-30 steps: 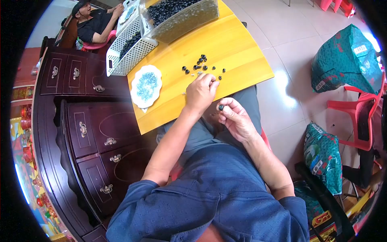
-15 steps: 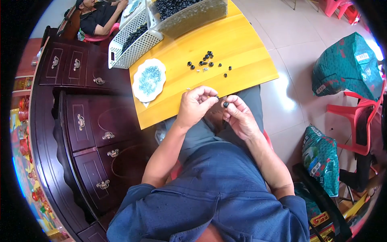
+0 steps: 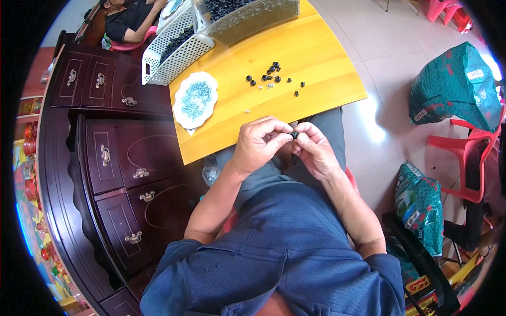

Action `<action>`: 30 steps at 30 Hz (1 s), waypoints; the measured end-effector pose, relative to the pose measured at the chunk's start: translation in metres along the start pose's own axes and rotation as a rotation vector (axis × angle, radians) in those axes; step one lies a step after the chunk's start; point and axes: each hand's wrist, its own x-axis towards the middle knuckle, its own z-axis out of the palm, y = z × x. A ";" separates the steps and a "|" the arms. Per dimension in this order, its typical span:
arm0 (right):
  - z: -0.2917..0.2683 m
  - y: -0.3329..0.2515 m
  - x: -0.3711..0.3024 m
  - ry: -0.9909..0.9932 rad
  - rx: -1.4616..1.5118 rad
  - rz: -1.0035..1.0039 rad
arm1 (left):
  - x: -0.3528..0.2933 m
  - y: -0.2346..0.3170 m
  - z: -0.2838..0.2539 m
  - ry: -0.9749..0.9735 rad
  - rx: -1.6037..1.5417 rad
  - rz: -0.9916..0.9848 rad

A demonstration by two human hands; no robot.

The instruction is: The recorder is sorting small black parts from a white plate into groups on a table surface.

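Observation:
My left hand [image 3: 259, 143] and my right hand [image 3: 316, 151] meet over my lap, just off the table's near edge. Each pinches a small black round part [image 3: 294, 135] between thumb and fingertips. The two parts are brought together, and the fingers partly cover them. On the yellow wooden table [image 3: 316, 52] lie several loose black round parts [image 3: 264, 78], with a few tiny clear bits [image 3: 270, 86] among them. To the left is a white scalloped plate [image 3: 179, 115] holding many small clear-bluish pieces [image 3: 196, 99].
A white perforated basket [image 3: 192, 57] and a clear bin [image 3: 258, 25], both with black parts, stand at the table's far side. Dark wooden drawers [image 3: 126, 152] line the left. Green bags [image 3: 448, 87] and a red chair [image 3: 461, 152] are at right. Another person [image 3: 129, 23] sits far left.
My hands have closed the gap between them, bringing the two black parts together. My left hand moved slightly right. The loose parts on the table lie as before.

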 end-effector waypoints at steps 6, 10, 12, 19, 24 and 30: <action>0.003 0.001 -0.001 -0.005 -0.020 -0.001 | -0.001 -0.001 -0.002 -0.014 0.048 0.049; 0.002 0.002 -0.001 0.009 -0.044 -0.003 | -0.002 -0.002 -0.003 -0.025 0.049 0.046; 0.001 0.002 -0.002 0.025 -0.060 -0.001 | -0.003 -0.002 -0.005 -0.042 0.004 0.017; 0.016 -0.002 -0.005 -0.052 -0.120 0.021 | -0.007 -0.002 -0.016 -0.163 -0.297 -0.180; 0.018 -0.004 -0.005 -0.098 -0.128 0.058 | -0.004 -0.004 -0.024 -0.366 -0.218 -0.075; 0.015 -0.002 -0.005 -0.093 -0.176 0.066 | -0.001 -0.010 -0.022 -0.390 -0.267 -0.009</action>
